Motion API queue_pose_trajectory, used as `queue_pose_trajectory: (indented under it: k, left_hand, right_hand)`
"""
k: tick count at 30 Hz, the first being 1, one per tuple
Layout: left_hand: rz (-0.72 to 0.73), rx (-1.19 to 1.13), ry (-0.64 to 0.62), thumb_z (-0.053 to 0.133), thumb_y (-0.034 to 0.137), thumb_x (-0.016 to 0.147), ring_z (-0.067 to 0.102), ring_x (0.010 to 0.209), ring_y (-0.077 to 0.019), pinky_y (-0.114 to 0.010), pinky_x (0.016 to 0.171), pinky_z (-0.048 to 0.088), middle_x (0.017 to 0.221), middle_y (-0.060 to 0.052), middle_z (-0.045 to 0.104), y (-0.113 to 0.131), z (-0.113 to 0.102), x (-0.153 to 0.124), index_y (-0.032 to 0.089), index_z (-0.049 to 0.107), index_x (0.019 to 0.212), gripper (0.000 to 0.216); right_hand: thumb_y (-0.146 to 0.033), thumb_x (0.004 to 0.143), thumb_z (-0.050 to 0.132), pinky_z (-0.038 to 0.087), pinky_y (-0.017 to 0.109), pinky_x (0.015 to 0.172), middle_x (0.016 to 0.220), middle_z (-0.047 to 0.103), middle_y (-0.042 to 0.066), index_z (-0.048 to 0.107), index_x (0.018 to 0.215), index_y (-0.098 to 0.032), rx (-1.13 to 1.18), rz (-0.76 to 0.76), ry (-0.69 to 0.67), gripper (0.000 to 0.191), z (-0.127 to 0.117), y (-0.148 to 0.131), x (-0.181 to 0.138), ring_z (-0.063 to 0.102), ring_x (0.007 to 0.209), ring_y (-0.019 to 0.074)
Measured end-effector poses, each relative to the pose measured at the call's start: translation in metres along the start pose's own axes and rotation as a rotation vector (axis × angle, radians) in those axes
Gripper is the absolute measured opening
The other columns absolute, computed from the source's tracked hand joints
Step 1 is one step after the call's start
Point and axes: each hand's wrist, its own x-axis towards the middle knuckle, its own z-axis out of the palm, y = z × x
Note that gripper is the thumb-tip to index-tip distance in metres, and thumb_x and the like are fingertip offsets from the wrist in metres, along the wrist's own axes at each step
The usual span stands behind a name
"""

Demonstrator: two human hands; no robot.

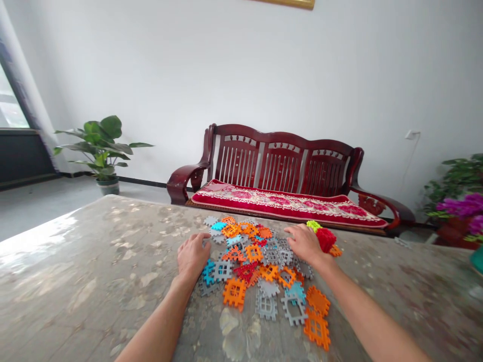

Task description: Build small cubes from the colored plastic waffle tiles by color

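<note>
A loose pile of flat plastic interlocking building tiles in orange, grey, blue and red lies on the table, several with window-like grids. At the pile's left edge rests my left hand (193,255), fingers and thumb apart, holding nothing visible; a blue tile (208,272) and a grey window tile (223,270) lie close to it. My right hand (305,243) reaches over the pile's right side with its fingers stretched out, near grey tiles (272,255). Just beyond its wrist are a red block (326,240) and a yellow-green piece (313,225). An orange window tile (234,292) sits nearer me.
The table (113,281) has a patterned grey-beige cover. Behind it stands a dark red wooden bench (264,161) with a red floral cushion (281,201). A potted plant (107,161) is on the floor at left, and purple flowers (460,206) are at right.
</note>
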Motion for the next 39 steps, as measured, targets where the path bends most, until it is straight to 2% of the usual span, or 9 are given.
queue_pose_trajectory:
  k: [10,15,20,27,33,39]
  left_hand:
    - [0.03,-0.009,0.001,0.044,0.029,0.086,0.059,0.113,-0.0243,-0.039,0.099,0.039,0.12,-0.005,0.068,-0.002,0.004,0.001,0.029,0.069,0.11,0.035]
    - [0.027,-0.02,-0.001,0.045,0.028,0.085,0.058,0.114,-0.0245,-0.04,0.099,0.039,0.118,-0.004,0.069,-0.002,0.004,0.0,0.03,0.07,0.108,0.034]
    - [0.031,-0.026,0.008,0.046,0.028,0.085,0.058,0.113,-0.0234,-0.039,0.099,0.039,0.117,-0.003,0.069,-0.002,0.005,0.0,0.029,0.07,0.107,0.033]
    - [0.023,-0.039,-0.002,0.046,0.027,0.085,0.057,0.113,-0.0233,-0.039,0.1,0.037,0.117,-0.003,0.069,-0.002,0.006,0.0,0.03,0.07,0.106,0.032]
    - [0.018,-0.048,-0.009,0.048,0.026,0.085,0.056,0.114,-0.023,-0.039,0.101,0.036,0.118,-0.003,0.069,0.0,0.004,0.0,0.029,0.07,0.106,0.031]
    - [0.014,-0.049,-0.011,0.048,0.026,0.085,0.056,0.114,-0.0226,-0.038,0.101,0.035,0.119,-0.003,0.068,0.0,0.005,0.001,0.029,0.07,0.105,0.03]
  right_hand:
    - [-0.024,0.09,0.046,0.039,0.028,0.097,0.127,0.066,0.002,0.064,0.123,-0.025,0.107,0.041,-0.1,0.038,0.03,-0.051,0.052,0.057,0.116,0.0201]
    - [-0.027,0.092,0.043,0.043,0.028,0.091,0.122,0.069,0.002,0.069,0.116,-0.029,0.111,0.103,-0.129,0.035,0.041,-0.068,0.08,0.059,0.114,0.0203]
    - [-0.023,0.085,0.053,0.047,0.029,0.084,0.115,0.071,0.006,0.071,0.108,-0.028,0.101,0.204,-0.199,0.03,0.049,-0.075,0.101,0.064,0.109,0.0222]
    - [-0.017,0.073,0.065,0.05,0.032,0.082,0.115,0.071,0.01,0.072,0.105,-0.024,0.087,0.28,-0.275,0.034,0.052,-0.08,0.114,0.065,0.109,0.0255]
    - [-0.017,0.073,0.067,0.05,0.031,0.081,0.106,0.073,0.01,0.075,0.093,-0.023,0.079,0.239,-0.326,0.023,0.044,-0.082,0.116,0.068,0.103,0.0245]
    - [-0.017,0.069,0.067,0.05,0.034,0.084,0.11,0.072,0.012,0.075,0.093,-0.022,0.054,0.26,-0.342,0.025,0.041,-0.082,0.113,0.065,0.11,0.0275]
